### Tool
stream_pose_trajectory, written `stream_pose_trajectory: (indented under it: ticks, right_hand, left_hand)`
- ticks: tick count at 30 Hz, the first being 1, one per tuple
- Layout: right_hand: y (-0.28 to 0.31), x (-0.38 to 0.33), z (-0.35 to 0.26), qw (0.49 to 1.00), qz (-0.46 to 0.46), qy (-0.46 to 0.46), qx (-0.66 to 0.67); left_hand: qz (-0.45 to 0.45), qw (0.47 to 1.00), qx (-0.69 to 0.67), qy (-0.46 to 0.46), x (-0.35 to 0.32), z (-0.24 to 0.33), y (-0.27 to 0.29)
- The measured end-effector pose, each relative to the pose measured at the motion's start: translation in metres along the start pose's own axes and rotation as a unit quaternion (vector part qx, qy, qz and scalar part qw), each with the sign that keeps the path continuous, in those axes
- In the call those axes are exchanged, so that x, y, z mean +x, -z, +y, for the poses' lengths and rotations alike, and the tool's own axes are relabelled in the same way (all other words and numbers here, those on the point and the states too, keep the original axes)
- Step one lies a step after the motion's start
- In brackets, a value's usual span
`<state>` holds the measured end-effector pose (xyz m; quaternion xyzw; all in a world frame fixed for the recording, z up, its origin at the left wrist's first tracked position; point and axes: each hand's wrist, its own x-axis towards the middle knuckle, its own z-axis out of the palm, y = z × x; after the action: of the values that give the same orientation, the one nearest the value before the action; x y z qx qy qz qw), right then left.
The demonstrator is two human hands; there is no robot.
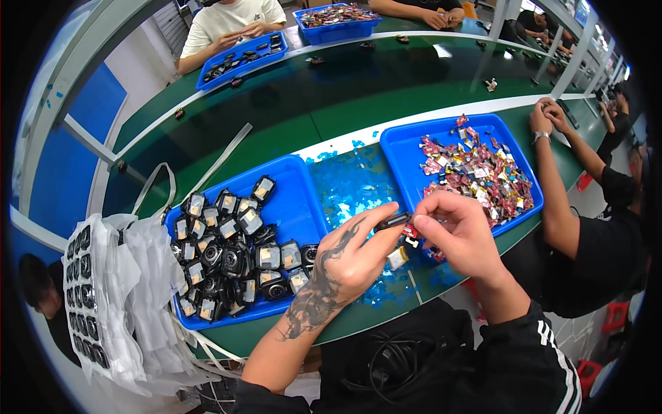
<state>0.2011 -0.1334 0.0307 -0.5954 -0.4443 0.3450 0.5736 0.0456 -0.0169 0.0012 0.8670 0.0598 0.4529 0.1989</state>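
Note:
My left hand (352, 259), tattooed across its back and wrist, is closed on a small black watch case (393, 221) held tilted over the bench. Close beside it, my right hand (452, 224) has thumb and forefinger pinched together at the case's right side. Whatever lies between those fingertips is too small to make out, though a bit of red shows there. Just below the hands is a small silver and yellow battery-like piece (398, 257); I cannot tell whether it hangs from the case or lies on the bench.
Left of my hands, a blue tray (303, 200) holds many black watch cases (234, 261). A right-hand blue tray (396, 148) holds small red circuit boards (476, 169). Blue film scraps (352, 186) litter the green bench. Stacked plastic trays (124, 276) stand far left; a co-worker's arm (555, 186) is at right.

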Motion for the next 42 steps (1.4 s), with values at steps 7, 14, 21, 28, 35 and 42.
stream_pose_trajectory:
  ticks: [7,14,21,28,35,42]
  right_hand:
    - [0.005,0.017,0.011,0.997,-0.081,0.002,-0.003]
    - [0.001,0.005,0.005,0.997,-0.026,-0.036,0.071]
    - [-0.004,0.004,0.011,0.995,-0.004,-0.014,0.097]
    - [-0.012,0.0,0.012,0.999,0.033,0.032,0.004]
    - [-0.018,0.005,0.021,0.987,0.113,0.048,0.107]
    - [-0.035,0.001,0.025,0.97,0.2,0.083,0.111]
  left_hand:
    - [-0.062,0.974,-0.132,0.171,0.004,0.005,0.003]
    - [-0.066,0.896,-0.278,0.339,0.003,0.004,-0.004]
    - [-0.071,0.864,-0.319,0.382,0.002,0.009,-0.004]
    - [-0.065,0.849,-0.355,0.385,-0.002,0.005,-0.007]
    - [-0.043,0.787,-0.467,0.4,0.001,0.005,-0.006]
    - [0.023,0.792,-0.46,0.401,0.002,0.012,-0.014]
